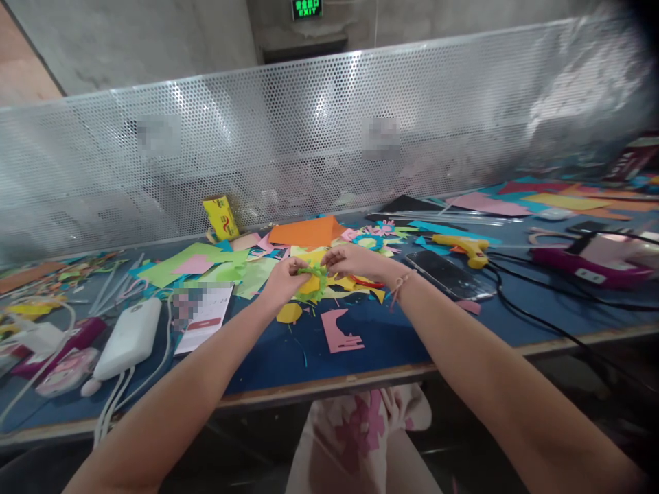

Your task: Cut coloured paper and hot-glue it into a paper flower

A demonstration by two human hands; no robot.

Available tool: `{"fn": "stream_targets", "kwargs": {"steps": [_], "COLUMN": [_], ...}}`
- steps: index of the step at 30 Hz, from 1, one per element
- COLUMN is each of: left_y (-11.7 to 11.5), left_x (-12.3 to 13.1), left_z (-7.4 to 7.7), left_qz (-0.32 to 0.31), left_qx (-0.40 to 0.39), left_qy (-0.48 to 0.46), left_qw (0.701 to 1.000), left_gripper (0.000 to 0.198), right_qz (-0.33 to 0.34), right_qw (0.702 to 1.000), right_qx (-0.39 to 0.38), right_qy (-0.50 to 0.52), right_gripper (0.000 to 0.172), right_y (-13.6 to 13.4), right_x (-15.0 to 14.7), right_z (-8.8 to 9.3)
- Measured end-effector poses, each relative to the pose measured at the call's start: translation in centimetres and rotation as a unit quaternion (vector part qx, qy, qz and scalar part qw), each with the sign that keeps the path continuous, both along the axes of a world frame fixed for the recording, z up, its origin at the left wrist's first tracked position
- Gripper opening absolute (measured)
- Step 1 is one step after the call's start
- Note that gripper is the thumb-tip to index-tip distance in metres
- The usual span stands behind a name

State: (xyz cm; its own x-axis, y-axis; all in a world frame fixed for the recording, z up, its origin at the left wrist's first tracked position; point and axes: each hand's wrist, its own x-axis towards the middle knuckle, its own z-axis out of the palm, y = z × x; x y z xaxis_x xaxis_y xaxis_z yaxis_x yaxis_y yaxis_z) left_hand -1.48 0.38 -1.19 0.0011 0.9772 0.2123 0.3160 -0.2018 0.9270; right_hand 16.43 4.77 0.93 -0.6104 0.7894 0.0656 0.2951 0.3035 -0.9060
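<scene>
Both of my hands meet over the middle of the blue table (268, 357). My left hand (282, 279) is closed on a small green fringed paper piece (315, 280), pinching its left side. My right hand (355, 261) pinches the same green piece from the upper right, and a thin cord bracelet sits on that wrist. Beneath the green piece lie yellow paper scraps (289, 313). A pink cut-out (340, 332) lies flat on the table just in front of my hands.
Coloured paper sheets and scraps cover the table behind my hands, with an orange sheet (306, 232) among them. A yellow glue gun (463, 248), a phone (447, 274) and black cables lie right. A white power bank (128, 337) lies left. A perforated metal screen (329, 130) backs the table.
</scene>
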Motion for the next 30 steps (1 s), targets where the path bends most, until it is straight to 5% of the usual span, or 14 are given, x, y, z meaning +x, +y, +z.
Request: {"fn": "stream_targets", "kwargs": {"steps": [15,20,23,26,30], "left_y": [-0.3,0.3,0.4,0.0,-1.1], "left_x": [-0.1,-1.0,-1.2,-0.6,0.2], "left_z": [0.6,0.0,0.0,0.7,1.9], "left_qz": [0.040,0.063,0.067,0.067,-0.024], "left_qx": [0.019,-0.007,0.053,0.083,-0.074], "left_qy": [0.034,0.126,0.156,0.055,-0.227], "left_qw": [0.998,0.990,0.984,0.993,0.971], "left_gripper": [0.014,0.031,0.043,0.026,0.018], "right_qz": [-0.033,-0.085,-0.096,-0.119,-0.118], "right_qw": [0.993,0.978,0.972,0.950,0.907], "right_qx": [0.110,0.191,0.208,0.278,0.397], "right_qy": [-0.029,0.012,0.055,0.083,0.079], "right_gripper": [0.006,0.007,0.008,0.010,0.013], "right_y": [-0.1,0.8,0.5,-0.4,-1.4], "right_x": [-0.3,-0.1,-0.4,-0.9,-1.3], "right_z": [-0.1,-0.4,-0.3,0.0,0.2]}}
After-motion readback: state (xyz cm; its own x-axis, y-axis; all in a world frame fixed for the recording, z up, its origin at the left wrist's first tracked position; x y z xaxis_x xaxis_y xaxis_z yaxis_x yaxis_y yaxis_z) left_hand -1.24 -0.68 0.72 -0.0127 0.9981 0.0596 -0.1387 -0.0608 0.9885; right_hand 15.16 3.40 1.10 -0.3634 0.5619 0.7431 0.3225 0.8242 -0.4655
